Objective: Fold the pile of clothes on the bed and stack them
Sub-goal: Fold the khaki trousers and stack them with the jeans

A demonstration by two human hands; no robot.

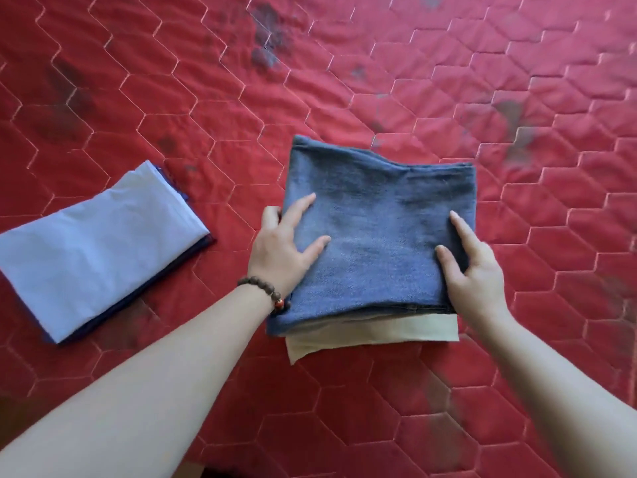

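Observation:
A folded blue denim garment (pixel 379 222) lies in the middle of the red quilted bed (pixel 344 81), on top of a folded beige garment (pixel 375 332) whose near edge sticks out underneath. My left hand (pixel 284 243) grips the denim's left edge, with thumb and forefinger on top and the other fingers curled down over the side. My right hand (pixel 472 267) grips the right edge in the same way. To the left lies a second pile, with a folded light blue garment (pixel 96 250) on top of a dark navy one (pixel 179 267).
The red quilt has dark smudges at the back and on the right. A bead bracelet (pixel 265 291) sits on my left wrist. Bare quilt separates the two piles by roughly a hand's width.

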